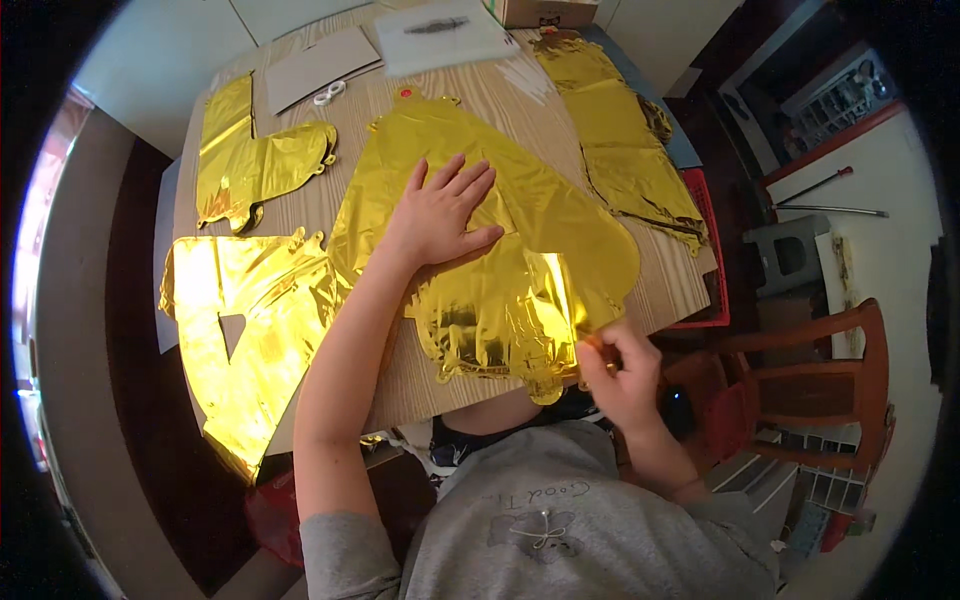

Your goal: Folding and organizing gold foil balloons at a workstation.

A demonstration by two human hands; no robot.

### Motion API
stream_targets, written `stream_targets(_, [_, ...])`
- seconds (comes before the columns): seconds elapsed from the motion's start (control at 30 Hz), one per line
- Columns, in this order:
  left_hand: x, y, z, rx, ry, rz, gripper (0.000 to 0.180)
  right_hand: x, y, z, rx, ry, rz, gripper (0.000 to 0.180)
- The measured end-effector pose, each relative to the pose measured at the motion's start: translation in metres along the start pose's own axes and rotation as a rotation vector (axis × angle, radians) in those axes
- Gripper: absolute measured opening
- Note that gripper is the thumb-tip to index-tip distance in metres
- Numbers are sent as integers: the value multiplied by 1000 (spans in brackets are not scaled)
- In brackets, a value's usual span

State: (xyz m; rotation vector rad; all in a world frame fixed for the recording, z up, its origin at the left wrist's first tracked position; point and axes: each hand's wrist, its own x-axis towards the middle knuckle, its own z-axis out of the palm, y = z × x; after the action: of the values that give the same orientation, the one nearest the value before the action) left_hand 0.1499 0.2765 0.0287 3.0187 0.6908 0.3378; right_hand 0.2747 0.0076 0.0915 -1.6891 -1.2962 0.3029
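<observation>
Pale, wood-grained, the desk (675, 285) fills the middle of the head view, with a wooden chair (872, 370) beyond it at 4 o'clock and a red crate (716, 230) close by its edge at 3 o'clock. Taking 12 o'clock as straight away from the person, a large gold foil sheet (480, 210) lies flat in the centre of the desk, its long axis running roughly from 11 o'clock, where it narrows, to 5 o'clock, where its creased, shiny end comes down to the near edge.

Open and palm down, fingers spread, the left hand (445, 215) rests on the middle of this foil, its fingertips toward 1 o'clock. The right hand (622, 372) is curled closed and appears to pinch the foil's near edge at 5 o'clock; the exact grip is partly hidden by the fingers. From the right hand, the left lies at about 10 o'clock, and most of the foil spreads between 10 and 12 o'clock. The right hand is clearly the nearer one to the creased end, while the left is nearer the narrow end.

Around them lie more foil pieces: a notched one (225, 180) at 10 o'clock, one with a triangular opening (200, 290) at 8 o'clock, and a folded length (610, 125) at 1 o'clock.
</observation>
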Motion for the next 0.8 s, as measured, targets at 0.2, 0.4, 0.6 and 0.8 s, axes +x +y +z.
stream_targets(0.2, [0, 0, -1, 4, -3, 2, 77, 17, -22, 46, -170, -143, -274, 21])
stream_targets(0.4, [0, 0, -1, 17, -7, 6, 78, 15, -29, 75, -360, -236, -404, 18])
stream_targets(0.6, [0, -1, 0, 10, -1, 5, 81, 8, -26, 90, -385, -316, -432, 16])
stream_targets(0.8, [0, 0, -4, 33, -9, 19, 90, 6, -22, 88, -356, -345, -462, 17])
